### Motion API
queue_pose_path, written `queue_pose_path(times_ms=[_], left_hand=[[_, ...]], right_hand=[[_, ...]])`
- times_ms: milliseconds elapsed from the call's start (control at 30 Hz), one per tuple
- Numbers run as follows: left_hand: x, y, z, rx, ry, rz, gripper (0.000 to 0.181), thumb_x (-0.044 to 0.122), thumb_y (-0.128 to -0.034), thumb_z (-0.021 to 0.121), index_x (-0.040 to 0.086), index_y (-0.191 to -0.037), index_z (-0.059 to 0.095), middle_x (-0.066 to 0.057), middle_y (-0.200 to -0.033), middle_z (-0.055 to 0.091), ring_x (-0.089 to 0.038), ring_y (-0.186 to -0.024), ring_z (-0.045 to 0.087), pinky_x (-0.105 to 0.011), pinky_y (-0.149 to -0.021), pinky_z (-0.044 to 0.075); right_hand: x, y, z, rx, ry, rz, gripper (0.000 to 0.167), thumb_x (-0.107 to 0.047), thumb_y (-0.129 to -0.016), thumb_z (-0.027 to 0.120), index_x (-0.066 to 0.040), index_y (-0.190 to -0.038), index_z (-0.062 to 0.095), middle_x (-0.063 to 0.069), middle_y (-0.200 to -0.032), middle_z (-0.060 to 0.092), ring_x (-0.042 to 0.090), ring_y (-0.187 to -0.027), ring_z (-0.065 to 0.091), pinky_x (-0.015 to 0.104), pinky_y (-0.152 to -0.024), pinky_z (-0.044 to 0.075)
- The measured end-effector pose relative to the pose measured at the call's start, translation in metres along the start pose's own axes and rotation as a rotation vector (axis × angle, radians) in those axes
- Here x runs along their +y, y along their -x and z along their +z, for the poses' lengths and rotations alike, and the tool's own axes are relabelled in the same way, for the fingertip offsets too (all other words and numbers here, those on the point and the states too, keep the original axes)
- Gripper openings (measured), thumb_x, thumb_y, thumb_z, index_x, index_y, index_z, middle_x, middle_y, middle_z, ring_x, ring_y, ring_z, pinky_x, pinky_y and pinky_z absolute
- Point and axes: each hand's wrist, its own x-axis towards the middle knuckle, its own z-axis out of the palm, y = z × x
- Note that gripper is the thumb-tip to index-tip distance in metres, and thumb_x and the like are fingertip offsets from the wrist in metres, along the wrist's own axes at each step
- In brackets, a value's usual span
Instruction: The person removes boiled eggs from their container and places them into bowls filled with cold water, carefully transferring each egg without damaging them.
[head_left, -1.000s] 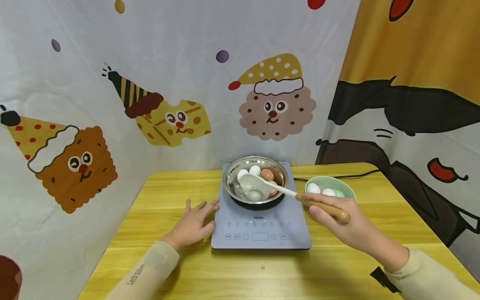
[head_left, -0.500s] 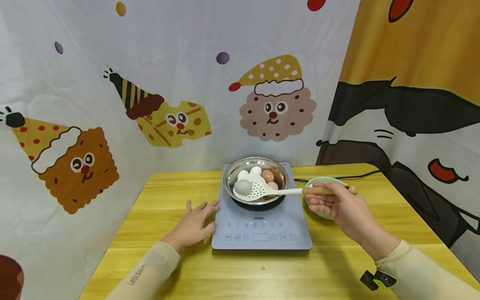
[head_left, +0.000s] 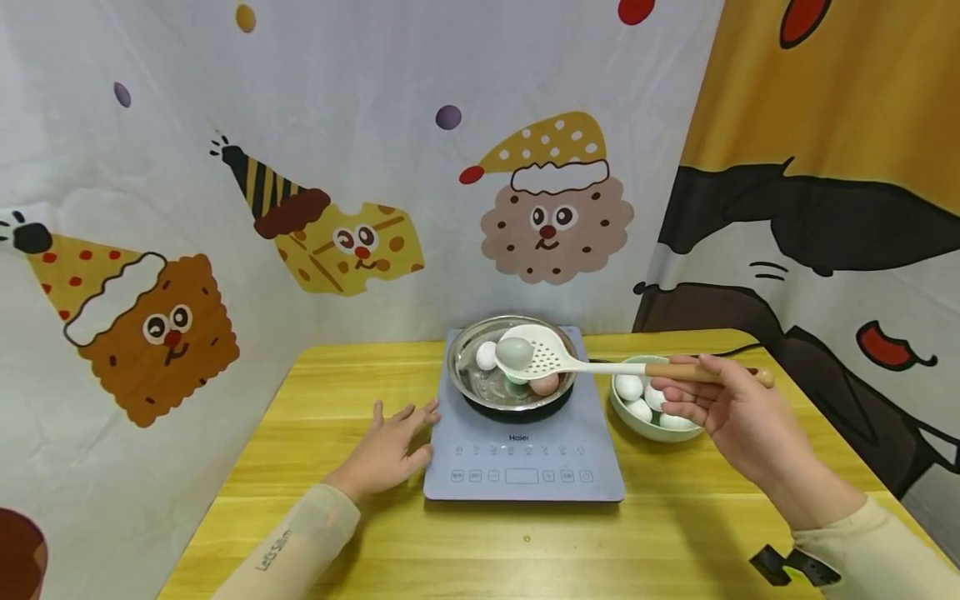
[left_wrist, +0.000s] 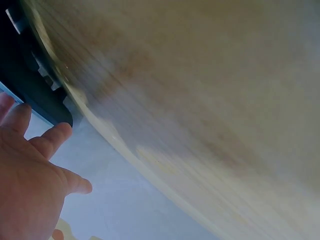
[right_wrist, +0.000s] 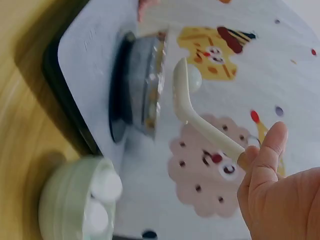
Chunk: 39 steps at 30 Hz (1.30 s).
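Note:
My right hand (head_left: 761, 425) grips the wooden handle (head_left: 686, 372) of a white slotted spoon (head_left: 553, 360). A pale green egg (head_left: 515, 353) lies in the spoon's bowl, raised over a steel pan (head_left: 471, 387); the right wrist view shows the egg (right_wrist: 194, 79) above the pan's rim. Inside the pan, a white egg (head_left: 486, 356) and a brown egg (head_left: 544, 385) show, while the spoon hides others. My left hand (head_left: 384, 452) rests with fingers spread at the left edge of an induction cooker (head_left: 525, 461), fingertips touching or very close to it.
A light green bowl (head_left: 651, 431) holding several white eggs stands right of the cooker, under the spoon's handle. Behind it a black cord (head_left: 738, 348) runs along the yellow wooden table (head_left: 337, 542). A printed curtain (head_left: 450, 250) hangs behind the table.
The spoon has scooped the pale green egg from the pan and risen, then shifted right with it. My right hand has moved up and right. My left hand has stayed still.

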Motion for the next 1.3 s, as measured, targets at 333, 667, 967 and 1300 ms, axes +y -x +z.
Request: queue_pose_path(times_ms=[333, 667, 967, 1300], left_hand=[[-0.002, 0.0, 0.002, 0.016, 0.004, 0.008, 0.053, 0.036, -0.1055, 0.056, 0.017, -0.155, 0.053, 0.003, -0.17, 0.044, -0.048, -0.152, 0.046, -0.085, -0.123, 0.002], [-0.003, 0.001, 0.0, 0.012, -0.022, 0.009, 0.055, 0.037, -0.1045, 0.057, 0.017, -0.156, 0.052, 0.003, -0.17, 0.044, -0.046, -0.152, 0.047, -0.085, -0.123, 0.005], [-0.003, 0.0, 0.004, 0.01, -0.016, 0.007, 0.054, 0.037, -0.1056, 0.056, 0.017, -0.156, 0.053, 0.003, -0.171, 0.043, -0.046, -0.153, 0.047, -0.085, -0.123, 0.004], [-0.002, 0.001, 0.002, 0.009, 0.001, 0.009, 0.054, 0.038, -0.1054, 0.056, 0.017, -0.155, 0.054, 0.003, -0.172, 0.042, -0.047, -0.153, 0.046, -0.085, -0.123, 0.003]], right_hand=[[-0.019, 0.058, -0.058, 0.189, 0.156, -0.169, 0.043, -0.019, -0.118, 0.035, -0.004, -0.128, 0.073, 0.011, -0.118, 0.082, 0.019, -0.101, 0.082, 0.032, -0.079, 0.067], [-0.009, 0.09, -0.09, 0.387, 0.201, -0.222, 0.038, -0.019, -0.117, 0.035, -0.02, -0.12, 0.073, 0.0, -0.102, 0.084, 0.011, -0.087, 0.082, 0.026, -0.071, 0.065], [-0.011, 0.081, -0.068, 0.609, 0.475, -0.33, 0.021, -0.02, -0.113, 0.05, -0.021, -0.114, 0.072, -0.012, -0.096, 0.082, 0.003, -0.073, 0.079, 0.024, -0.056, 0.062], [-0.031, 0.065, -0.033, 0.693, 1.116, -0.057, 0.064, -0.043, -0.114, 0.041, 0.013, -0.139, 0.059, -0.04, -0.08, 0.061, -0.007, -0.065, 0.069, 0.015, -0.056, 0.058]])
